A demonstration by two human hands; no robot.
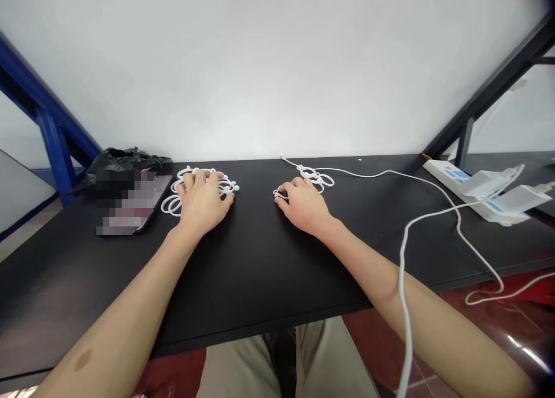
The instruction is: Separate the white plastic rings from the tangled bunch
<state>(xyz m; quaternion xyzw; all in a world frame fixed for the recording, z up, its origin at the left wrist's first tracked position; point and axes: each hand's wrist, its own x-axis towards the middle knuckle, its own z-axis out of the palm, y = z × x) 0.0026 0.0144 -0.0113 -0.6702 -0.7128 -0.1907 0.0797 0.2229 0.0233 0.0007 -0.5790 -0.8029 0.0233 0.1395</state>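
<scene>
My left hand [202, 201] lies palm down, fingers spread, over a pile of white rings [172, 205] with small round eyelets. The hand covers much of that pile. To the right, my right hand [306, 204] rests low on the dark table. Its thumb and index finger close around a white ring [276, 193], of which only a part shows. Just beyond its knuckles lies a smaller group of white rings [325, 181], partly hidden by the fingers.
A phone-like dark slab [151, 199], partly pixelated, and a crumpled black bag [125, 158] sit left on the black table [260, 271]. At right, a white power strip [451, 181] holds chargers; a white cable [403, 271] crosses my right forearm. Blue posts [56, 149] stand left.
</scene>
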